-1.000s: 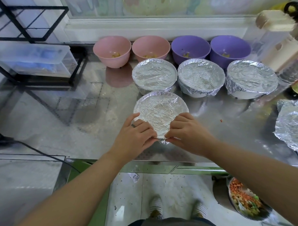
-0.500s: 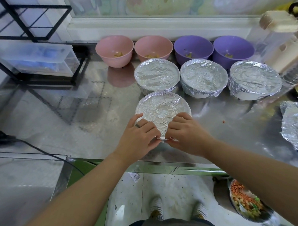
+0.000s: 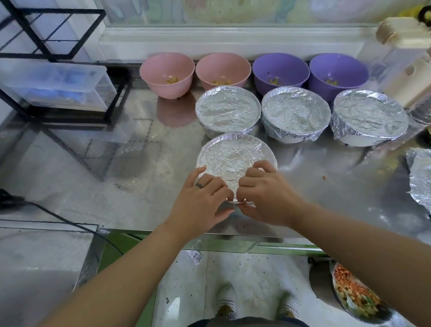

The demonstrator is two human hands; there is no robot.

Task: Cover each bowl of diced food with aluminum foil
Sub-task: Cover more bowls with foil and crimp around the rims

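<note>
Both the left hand [image 3: 203, 199] and right hand [image 3: 264, 197] pinched the near rim of the foil-wrapped bowl [image 3: 231, 156] at frame centre, close to the surface [image 3: 111, 184] front edge. Bare room lay left; three covered bowls [image 3: 295, 112] crowded just behind, with four open bowls [image 3: 224, 68] beyond.

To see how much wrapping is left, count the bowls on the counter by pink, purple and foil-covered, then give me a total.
Pink bowls, uncovered: 2
Purple bowls, uncovered: 2
Foil-covered bowls: 4
Total: 8
</note>
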